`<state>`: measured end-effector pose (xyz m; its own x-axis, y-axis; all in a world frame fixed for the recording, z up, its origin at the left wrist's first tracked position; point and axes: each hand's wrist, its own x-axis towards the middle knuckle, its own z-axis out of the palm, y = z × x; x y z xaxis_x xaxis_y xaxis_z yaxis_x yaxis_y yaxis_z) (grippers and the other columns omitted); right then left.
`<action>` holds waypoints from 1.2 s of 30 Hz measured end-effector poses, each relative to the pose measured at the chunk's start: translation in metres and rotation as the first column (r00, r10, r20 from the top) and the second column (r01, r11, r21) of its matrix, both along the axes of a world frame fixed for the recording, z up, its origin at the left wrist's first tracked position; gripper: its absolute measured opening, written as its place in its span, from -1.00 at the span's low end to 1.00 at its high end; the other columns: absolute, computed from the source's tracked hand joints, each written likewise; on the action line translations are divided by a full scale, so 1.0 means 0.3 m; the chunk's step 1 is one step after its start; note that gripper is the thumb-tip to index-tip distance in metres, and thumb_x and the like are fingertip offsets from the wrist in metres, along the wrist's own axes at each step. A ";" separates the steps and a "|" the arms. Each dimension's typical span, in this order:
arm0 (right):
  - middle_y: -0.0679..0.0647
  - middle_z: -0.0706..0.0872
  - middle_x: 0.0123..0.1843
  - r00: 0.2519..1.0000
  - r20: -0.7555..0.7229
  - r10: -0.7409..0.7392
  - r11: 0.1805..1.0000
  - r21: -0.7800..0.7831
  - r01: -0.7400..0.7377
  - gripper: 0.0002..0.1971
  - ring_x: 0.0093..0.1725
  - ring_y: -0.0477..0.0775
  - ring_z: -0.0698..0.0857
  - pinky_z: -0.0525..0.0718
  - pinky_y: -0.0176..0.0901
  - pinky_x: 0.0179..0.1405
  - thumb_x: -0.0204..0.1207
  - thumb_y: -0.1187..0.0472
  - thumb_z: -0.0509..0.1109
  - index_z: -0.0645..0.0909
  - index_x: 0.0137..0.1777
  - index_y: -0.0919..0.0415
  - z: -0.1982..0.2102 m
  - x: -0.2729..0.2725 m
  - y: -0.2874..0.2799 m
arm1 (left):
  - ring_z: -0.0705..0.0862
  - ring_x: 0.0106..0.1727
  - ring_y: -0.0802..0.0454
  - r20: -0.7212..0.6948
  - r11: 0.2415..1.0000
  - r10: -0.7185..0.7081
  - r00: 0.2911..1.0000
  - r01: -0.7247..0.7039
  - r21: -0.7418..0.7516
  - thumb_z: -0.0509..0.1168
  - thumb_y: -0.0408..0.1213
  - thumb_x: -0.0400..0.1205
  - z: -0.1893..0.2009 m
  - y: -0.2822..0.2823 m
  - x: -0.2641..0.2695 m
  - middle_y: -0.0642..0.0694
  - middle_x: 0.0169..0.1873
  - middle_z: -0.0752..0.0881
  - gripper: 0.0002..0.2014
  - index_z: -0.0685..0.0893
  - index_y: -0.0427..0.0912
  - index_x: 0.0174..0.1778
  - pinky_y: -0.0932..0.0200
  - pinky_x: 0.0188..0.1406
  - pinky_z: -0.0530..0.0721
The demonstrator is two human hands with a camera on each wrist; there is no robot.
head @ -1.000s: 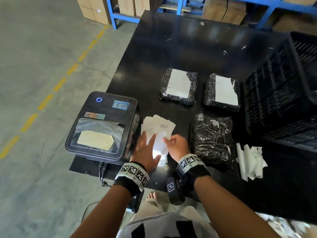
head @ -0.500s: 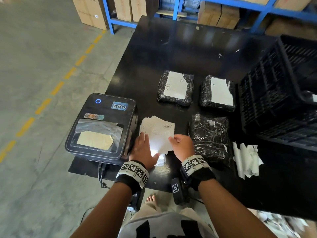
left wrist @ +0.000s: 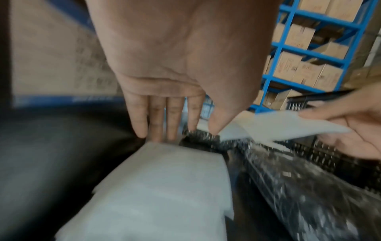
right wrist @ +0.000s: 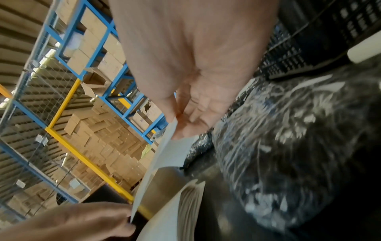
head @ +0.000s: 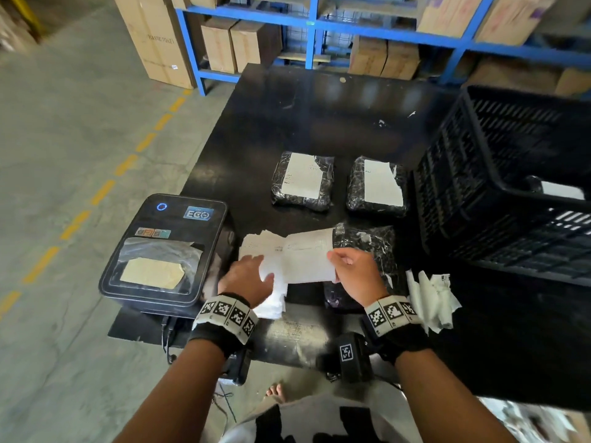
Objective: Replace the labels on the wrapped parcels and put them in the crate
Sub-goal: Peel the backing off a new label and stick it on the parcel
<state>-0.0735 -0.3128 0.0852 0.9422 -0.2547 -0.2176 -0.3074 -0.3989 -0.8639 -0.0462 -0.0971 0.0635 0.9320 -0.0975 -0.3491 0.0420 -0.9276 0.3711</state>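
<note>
A stack of white labels (head: pixel 256 247) lies on the black table (head: pixel 319 116) beside the printer. My left hand (head: pixel 252 273) lies over the stack with straight fingers (left wrist: pixel 156 124). My right hand (head: pixel 339 260) pinches one label sheet (head: pixel 307 260) by its right edge between thumb and fingers (right wrist: pixel 185 128), lifted off the stack. Just right of it lies a black wrapped parcel (head: pixel 367 247) with only label scraps on it. Two more wrapped parcels (head: pixel 302 182) (head: pixel 377 187) with white labels lie farther back. The black crate (head: pixel 499 193) stands at the right.
A black label printer (head: pixel 163 251) sits at the table's left front corner. Crumpled peeled label paper (head: pixel 431 298) lies by my right wrist. Something white (head: pixel 563 190) shows inside the crate. Blue shelving with cardboard boxes (head: pixel 383 55) stands behind the table.
My right hand has lifted one label off the stack and drawn it rightward toward the near parcel. My left hand has stayed on the stack.
</note>
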 end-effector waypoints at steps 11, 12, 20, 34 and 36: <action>0.30 0.78 -0.07 0.992 0.007 -0.126 0.958 0.259 0.119 -0.92 -0.23 0.02 0.74 0.73 -0.23 -0.35 0.61 0.22 0.38 0.71 -0.07 0.15 0.115 -0.064 -0.183 | 0.44 0.47 0.03 0.328 0.867 -0.298 0.896 0.398 -0.299 0.40 0.00 0.54 0.193 -0.324 -0.022 -0.01 0.46 0.50 -0.49 0.55 0.03 0.42 0.03 0.47 0.41; 0.28 0.78 -0.06 0.991 0.008 -0.134 0.950 0.284 0.126 -0.92 -0.20 0.03 0.75 0.72 -0.27 -0.35 0.61 0.23 0.38 0.70 -0.07 0.15 0.122 -0.074 -0.192 | 0.40 0.50 0.05 0.303 0.857 -0.322 0.897 0.412 -0.309 0.40 0.03 0.53 0.183 -0.347 -0.023 0.02 0.49 0.47 -0.47 0.53 0.05 0.44 0.00 0.51 0.38; 0.24 0.83 -0.03 0.965 -0.068 -0.252 0.828 0.502 0.251 -0.90 0.01 0.17 0.81 0.74 -0.14 -0.13 0.60 0.19 0.42 0.73 -0.07 0.20 0.134 -0.122 -0.262 | 0.58 0.24 0.29 0.237 0.767 -0.341 0.910 0.415 -0.489 0.37 -0.06 0.60 0.206 -0.461 -0.084 0.22 0.26 0.60 -0.49 0.49 0.06 0.48 0.57 0.10 0.34; 0.29 0.76 -0.03 0.987 -0.027 -0.160 0.707 0.694 0.134 -0.88 -0.04 0.05 0.76 0.72 -0.11 0.21 0.62 0.43 0.31 0.68 -0.06 0.39 0.141 -0.205 -0.340 | 0.74 0.10 0.15 0.099 0.602 -0.326 0.940 0.287 -0.745 0.19 -0.19 0.72 0.175 -0.558 -0.092 0.06 0.16 0.75 -0.62 0.52 0.03 0.48 0.22 0.14 0.67; 0.32 0.75 -0.03 0.986 -0.013 -0.168 0.738 0.661 0.135 -0.89 -0.06 0.04 0.76 0.70 -0.08 0.24 0.61 0.44 0.32 0.69 -0.06 0.41 0.138 -0.206 -0.344 | 0.72 0.06 0.28 0.092 0.586 -0.332 0.939 0.282 -0.760 0.18 -0.24 0.72 0.190 -0.566 -0.097 0.07 0.17 0.74 -0.63 0.52 -0.01 0.47 0.36 0.10 0.63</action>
